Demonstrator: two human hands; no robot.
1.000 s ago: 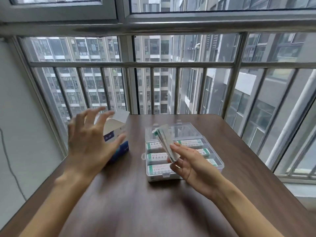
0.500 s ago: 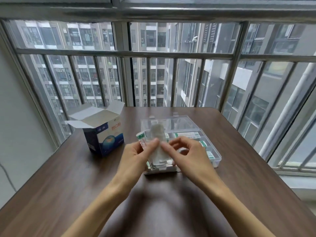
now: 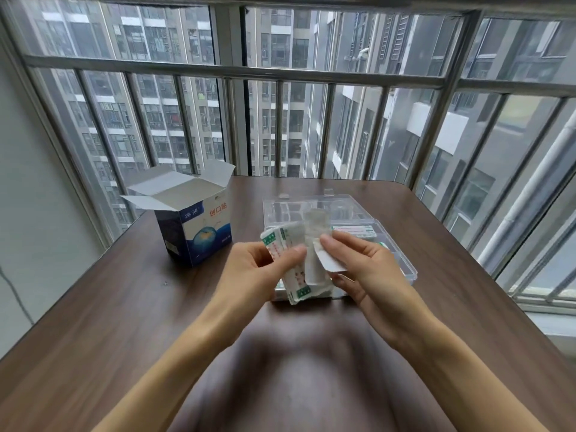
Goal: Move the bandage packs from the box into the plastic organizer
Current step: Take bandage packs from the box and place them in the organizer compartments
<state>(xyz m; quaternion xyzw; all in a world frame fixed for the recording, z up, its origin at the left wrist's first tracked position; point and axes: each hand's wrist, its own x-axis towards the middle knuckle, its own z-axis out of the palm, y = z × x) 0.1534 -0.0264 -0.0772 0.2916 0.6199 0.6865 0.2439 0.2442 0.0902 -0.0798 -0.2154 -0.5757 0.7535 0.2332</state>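
Note:
A stack of white bandage packs (image 3: pixel 297 275) with green ends hangs above the table, in front of the clear plastic organizer (image 3: pixel 402 263). My left hand (image 3: pixel 258 269) pinches the left side of the stack between thumb and fingers. My right hand (image 3: pixel 364 266) pinches the right side, with one white strip fanned out over its fingers. More packs (image 3: pixel 353 229) lie in the organizer's compartments, and its lid (image 3: pixel 296 208) lies open behind it. The blue and white cardboard box (image 3: pixel 199 232) stands at the left with its flaps open.
The brown wooden table (image 3: pixel 131 322) ends at its far edge just before a barred window (image 3: pixel 280 73). A white wall runs along the left side. Bare tabletop stretches in front of the hands and around the box.
My left hand left the box, came over to the stack in my right hand and took hold of it. Both hands now spread the packs apart.

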